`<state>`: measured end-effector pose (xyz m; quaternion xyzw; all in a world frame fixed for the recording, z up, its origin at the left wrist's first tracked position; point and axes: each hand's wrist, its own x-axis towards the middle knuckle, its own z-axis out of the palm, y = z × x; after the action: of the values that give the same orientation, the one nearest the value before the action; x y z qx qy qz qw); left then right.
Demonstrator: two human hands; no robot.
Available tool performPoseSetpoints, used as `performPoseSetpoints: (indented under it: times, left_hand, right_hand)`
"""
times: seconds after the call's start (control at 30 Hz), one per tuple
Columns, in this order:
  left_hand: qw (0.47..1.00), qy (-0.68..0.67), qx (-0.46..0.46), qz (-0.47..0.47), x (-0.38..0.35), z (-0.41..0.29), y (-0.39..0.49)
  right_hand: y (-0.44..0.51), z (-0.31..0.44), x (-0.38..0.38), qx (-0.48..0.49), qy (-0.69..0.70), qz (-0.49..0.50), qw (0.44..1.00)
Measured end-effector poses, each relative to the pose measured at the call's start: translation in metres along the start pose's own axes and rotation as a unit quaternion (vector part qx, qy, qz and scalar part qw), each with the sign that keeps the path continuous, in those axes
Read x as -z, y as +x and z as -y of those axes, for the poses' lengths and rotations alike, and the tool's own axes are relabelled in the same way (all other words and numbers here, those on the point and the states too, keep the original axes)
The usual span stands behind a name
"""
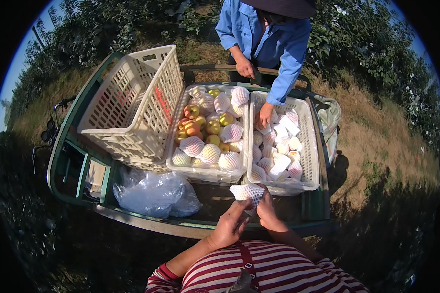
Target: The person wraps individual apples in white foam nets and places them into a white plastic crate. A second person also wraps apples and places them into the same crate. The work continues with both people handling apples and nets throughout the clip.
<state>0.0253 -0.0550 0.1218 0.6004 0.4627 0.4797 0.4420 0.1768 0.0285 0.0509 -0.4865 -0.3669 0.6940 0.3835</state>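
Note:
Between my two hands is a white foam fruit net (248,193), with what looks like a pale fruit partly inside it. My left hand (230,222) grips its lower left side with thumb and fingers. On the right side, my right hand (268,209) pinches the net's edge. Just beyond them stands a plastic crate (311,146) holding several net-wrapped fruits (267,164) and folded white nets (279,166). Left of it, a plastic-lined crate (244,154) carries bare red-yellow apples (191,127) and wrapped ones (209,154).
Stacked white crates (143,135) rise at the left of the green cart bed (315,205). A clear plastic bag (157,194) lies near its front rail (150,223). Across the cart, a person in a blue jacket (260,33) reaches a hand (266,115) into the right crate.

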Motion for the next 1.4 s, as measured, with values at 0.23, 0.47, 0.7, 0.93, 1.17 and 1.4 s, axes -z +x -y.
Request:
performPoseSetpoints:
  times: [0.23,0.47,0.7,0.93,1.17,1.4]
  left_hand:
    - [0.944,0.317,-0.073,0.058,0.031,0.023,0.021]
    - [0.988,0.118,0.057,0.085,0.018,0.036,0.012]
    - [0.933,-0.302,0.189,-0.042,0.025,0.074,0.001]
    - [0.908,-0.344,0.240,0.012,0.030,0.079,-0.007]
    - [0.886,-0.357,0.294,0.011,0.026,0.092,-0.011]
    - [0.897,-0.263,0.351,-0.056,0.015,0.112,-0.012]
  right_hand:
    - [-0.005,0.008,0.001,-0.115,0.058,0.079,0.989]
    - [-0.010,0.017,0.030,-0.143,-0.032,0.214,0.966]
    - [-0.031,0.049,0.024,0.153,-0.234,0.255,0.926]
    - [-0.030,0.036,0.024,0.273,-0.386,0.222,0.853]
    - [-0.031,0.025,0.019,0.307,-0.419,0.224,0.825]
    - [-0.029,0.008,0.008,0.333,-0.385,0.187,0.840]
